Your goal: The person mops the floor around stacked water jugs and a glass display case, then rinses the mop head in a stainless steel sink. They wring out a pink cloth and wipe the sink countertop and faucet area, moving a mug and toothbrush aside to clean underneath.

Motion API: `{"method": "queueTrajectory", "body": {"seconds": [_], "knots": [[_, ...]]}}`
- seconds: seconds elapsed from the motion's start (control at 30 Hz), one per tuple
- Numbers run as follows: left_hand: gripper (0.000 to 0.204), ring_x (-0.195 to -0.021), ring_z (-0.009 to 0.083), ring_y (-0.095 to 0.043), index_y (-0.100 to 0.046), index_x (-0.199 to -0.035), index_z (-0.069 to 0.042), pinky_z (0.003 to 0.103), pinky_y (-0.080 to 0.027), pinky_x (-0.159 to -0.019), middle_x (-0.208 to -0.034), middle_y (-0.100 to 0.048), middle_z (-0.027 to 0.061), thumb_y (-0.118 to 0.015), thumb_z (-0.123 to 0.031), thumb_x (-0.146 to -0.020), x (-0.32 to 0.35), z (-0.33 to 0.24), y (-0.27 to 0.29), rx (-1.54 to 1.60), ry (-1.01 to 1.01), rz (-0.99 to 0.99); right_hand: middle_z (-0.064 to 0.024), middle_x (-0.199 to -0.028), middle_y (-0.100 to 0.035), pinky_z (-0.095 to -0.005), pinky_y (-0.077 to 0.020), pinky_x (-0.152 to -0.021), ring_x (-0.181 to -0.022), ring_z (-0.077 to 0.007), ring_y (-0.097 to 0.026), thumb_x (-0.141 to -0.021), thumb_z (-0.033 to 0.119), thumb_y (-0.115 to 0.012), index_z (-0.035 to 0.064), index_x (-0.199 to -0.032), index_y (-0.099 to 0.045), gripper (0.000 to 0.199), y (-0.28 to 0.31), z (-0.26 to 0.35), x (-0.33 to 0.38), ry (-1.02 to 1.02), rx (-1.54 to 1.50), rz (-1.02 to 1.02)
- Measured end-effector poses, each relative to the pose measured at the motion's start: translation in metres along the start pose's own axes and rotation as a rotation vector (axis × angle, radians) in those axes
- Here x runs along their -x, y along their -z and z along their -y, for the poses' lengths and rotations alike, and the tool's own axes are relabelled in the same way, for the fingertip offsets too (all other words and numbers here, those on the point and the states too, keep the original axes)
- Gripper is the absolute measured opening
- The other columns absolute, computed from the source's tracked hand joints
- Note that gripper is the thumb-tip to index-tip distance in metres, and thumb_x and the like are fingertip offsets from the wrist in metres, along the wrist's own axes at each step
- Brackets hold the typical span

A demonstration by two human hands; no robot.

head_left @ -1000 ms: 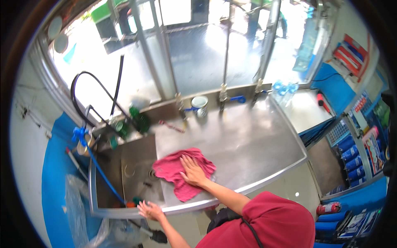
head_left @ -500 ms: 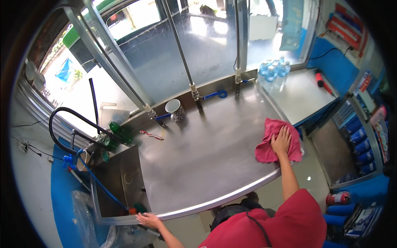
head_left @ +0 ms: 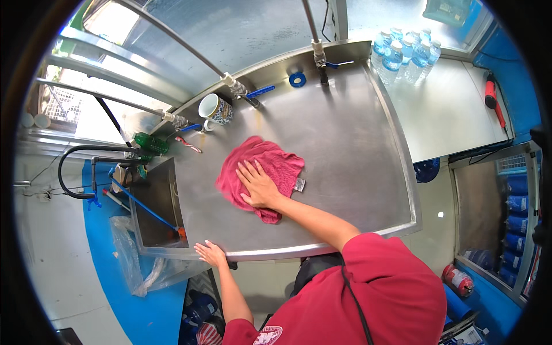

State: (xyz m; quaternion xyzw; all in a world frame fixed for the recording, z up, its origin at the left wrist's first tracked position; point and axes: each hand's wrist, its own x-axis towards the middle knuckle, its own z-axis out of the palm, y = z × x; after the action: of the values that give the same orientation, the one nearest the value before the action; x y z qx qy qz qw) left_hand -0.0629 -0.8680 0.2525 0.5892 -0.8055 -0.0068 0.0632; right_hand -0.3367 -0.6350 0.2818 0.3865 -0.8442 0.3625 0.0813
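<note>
A red-pink cloth lies spread and wrinkled on the stainless steel counter, left of its middle. Flat on top of it presses my right hand, fingers apart, not gripping the fabric. My left hand rests on the counter's front rim close to the sink, with its fingers stretched out and nothing in them. Beyond the cloth, a patterned mug stands at the back of the counter. A thin red-and-white item lies near the mug.
Valves with blue handles line the back edge, beside a blue ring. Green bottles sit behind the sink. A blue hose crosses the sink. Clear water bottles stand on the white side table at right.
My right hand has slid the cloth from the counter's right end leftward to left of the middle. The view has shifted. My left hand stays at the front rim near the sink.
</note>
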Motion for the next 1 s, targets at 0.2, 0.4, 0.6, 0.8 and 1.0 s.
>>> {"method": "queueTrajectory", "body": {"seconds": [0.2, 0.4, 0.6, 0.8, 1.0], "knots": [[0.062, -0.148, 0.0287, -0.023, -0.029, -0.153, -0.006, 0.05, -0.015, -0.12, -0.161, -0.025, 0.0127, -0.034, -0.043, -0.103, 0.012, -0.004, -0.002, 0.012, 0.044, -0.017, -0.017, -0.144, -0.049, -0.0438, -0.0352, -0.113, -0.136, -0.0338, -0.043, -0.081, 0.031, -0.063, 0.0094, -0.136, -0.054, 0.059, 0.12, -0.095, 0.084, -0.131, 0.014, -0.111], [0.06, -0.148, 0.0283, -0.024, -0.031, -0.152, -0.007, 0.05, -0.016, -0.12, -0.16, -0.028, 0.0118, -0.037, -0.041, -0.103, 0.013, -0.003, -0.002, 0.04, 0.055, -0.04, -0.0205, -0.152, -0.036, -0.0529, -0.0211, -0.118, -0.143, -0.0357, -0.031, -0.087, 0.037, -0.057, 0.0017, -0.145, -0.039, 0.07, 0.21, -0.216, 0.081, -0.466, 0.529, -0.235], [0.06, -0.147, 0.0266, -0.025, -0.034, -0.151, -0.008, 0.05, -0.016, -0.119, -0.159, -0.03, 0.0108, -0.038, -0.043, -0.102, 0.014, -0.003, -0.008, 0.063, 0.049, -0.07, -0.0225, -0.151, -0.037, -0.0534, -0.0215, -0.118, -0.143, -0.0376, -0.031, -0.089, 0.04, -0.048, -0.0034, -0.144, -0.039, 0.071, 0.198, -0.31, -0.037, -0.457, 0.667, -0.168], [0.056, -0.145, 0.0254, -0.03, -0.04, -0.148, -0.009, 0.049, -0.019, -0.119, -0.157, -0.034, 0.0102, -0.042, -0.039, -0.102, 0.013, -0.001, -0.009, 0.119, 0.05, -0.126, -0.0176, -0.152, -0.038, -0.0548, -0.0235, -0.116, -0.143, -0.0347, -0.032, -0.091, 0.035, -0.045, -0.0016, -0.145, -0.038, 0.065, 0.192, -0.307, -0.03, -0.187, 0.592, -0.022], [0.055, -0.145, 0.0245, -0.031, -0.041, -0.148, -0.008, 0.048, -0.019, -0.119, -0.156, -0.035, 0.0103, -0.043, -0.038, -0.101, 0.014, -0.001, -0.008, 0.139, 0.049, -0.124, -0.021, -0.15, -0.039, -0.0541, -0.0184, -0.118, -0.144, -0.0342, -0.029, -0.09, 0.036, -0.053, -0.0026, -0.143, -0.04, 0.067, 0.198, -0.202, 0.063, -0.171, 0.552, 0.031]]}}
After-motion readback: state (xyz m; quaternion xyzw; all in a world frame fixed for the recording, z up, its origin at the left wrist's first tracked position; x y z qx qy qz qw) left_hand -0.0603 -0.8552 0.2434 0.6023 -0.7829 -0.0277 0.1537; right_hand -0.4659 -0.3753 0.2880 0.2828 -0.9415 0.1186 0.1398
